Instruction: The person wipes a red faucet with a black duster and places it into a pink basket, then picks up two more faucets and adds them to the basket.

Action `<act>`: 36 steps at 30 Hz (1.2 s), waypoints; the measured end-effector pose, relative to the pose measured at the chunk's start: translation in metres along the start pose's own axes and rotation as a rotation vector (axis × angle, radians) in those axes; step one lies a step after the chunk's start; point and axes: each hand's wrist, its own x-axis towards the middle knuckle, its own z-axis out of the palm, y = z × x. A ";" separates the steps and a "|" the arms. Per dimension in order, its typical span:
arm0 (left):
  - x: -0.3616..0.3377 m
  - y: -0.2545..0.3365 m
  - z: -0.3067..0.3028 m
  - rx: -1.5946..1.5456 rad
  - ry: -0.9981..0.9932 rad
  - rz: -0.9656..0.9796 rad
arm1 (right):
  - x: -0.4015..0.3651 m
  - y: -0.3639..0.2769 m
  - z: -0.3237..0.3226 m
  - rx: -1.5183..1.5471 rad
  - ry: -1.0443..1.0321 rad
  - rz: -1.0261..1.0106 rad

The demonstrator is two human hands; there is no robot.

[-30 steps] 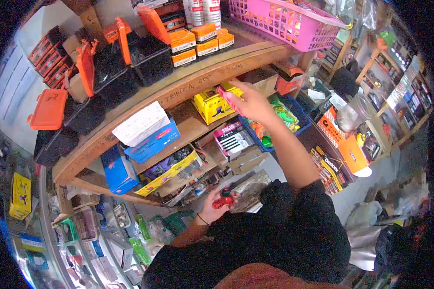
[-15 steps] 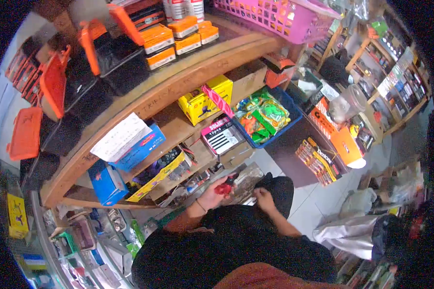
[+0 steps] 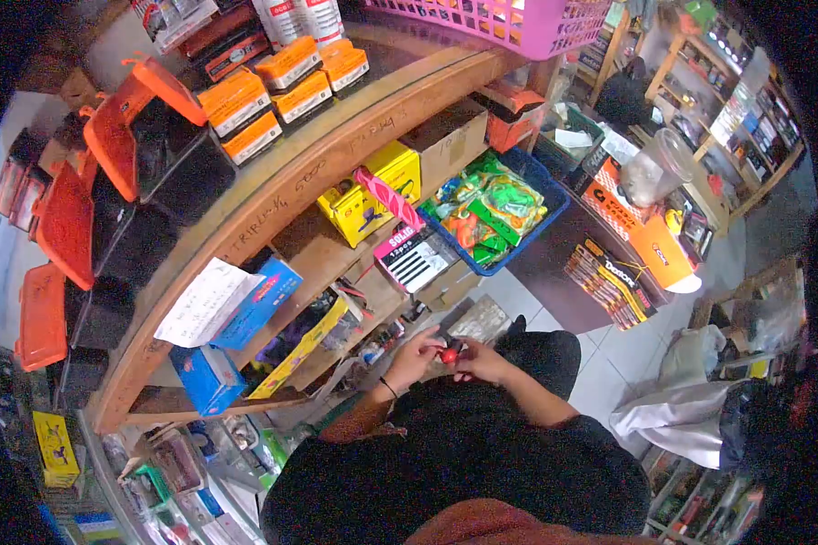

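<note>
The left hand [image 3: 415,351] and the right hand [image 3: 483,362] meet low and near the body. Both pinch a small red thing [image 3: 447,355] between their fingertips. The fingers cover most of it, so its shape is hard to make out. Farther off, a yellow box [image 3: 369,194] stands under the wooden shelf [image 3: 336,154]. Right of the box, a blue bin [image 3: 532,232] holds green and orange packets [image 3: 491,200]. Above, a pink basket [image 3: 518,23] is cut off by the top edge.
</note>
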 end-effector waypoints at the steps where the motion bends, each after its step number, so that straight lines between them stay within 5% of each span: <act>1: 0.001 0.000 0.003 -0.003 -0.003 -0.003 | -0.003 -0.001 -0.002 0.001 0.002 0.004; 5: 0.018 0.023 0.023 -0.222 -0.076 -0.006 | -0.017 -0.014 -0.020 -0.100 0.015 -0.075; 11: 0.056 0.059 0.040 -0.058 -0.008 0.246 | -0.023 -0.030 -0.070 0.404 -0.021 -0.030; 15: 0.091 0.115 0.048 0.151 0.261 0.323 | -0.015 -0.054 -0.119 0.338 0.017 -0.137; 19: 0.126 0.192 0.055 0.760 0.508 0.813 | -0.008 -0.069 -0.154 0.343 -0.005 -0.337; 23: 0.178 0.237 0.040 1.079 0.858 0.943 | -0.013 -0.070 -0.172 0.443 -0.030 -0.366; 27: 0.233 0.236 0.012 1.171 1.047 0.951 | -0.019 -0.063 -0.195 0.375 -0.025 -0.395; 29: 0.243 0.225 0.006 1.563 0.993 0.423 | -0.026 -0.067 -0.207 0.345 -0.011 -0.432; 36: 0.235 0.213 0.008 1.477 0.925 0.542 | -0.032 -0.100 -0.232 0.207 0.095 -0.609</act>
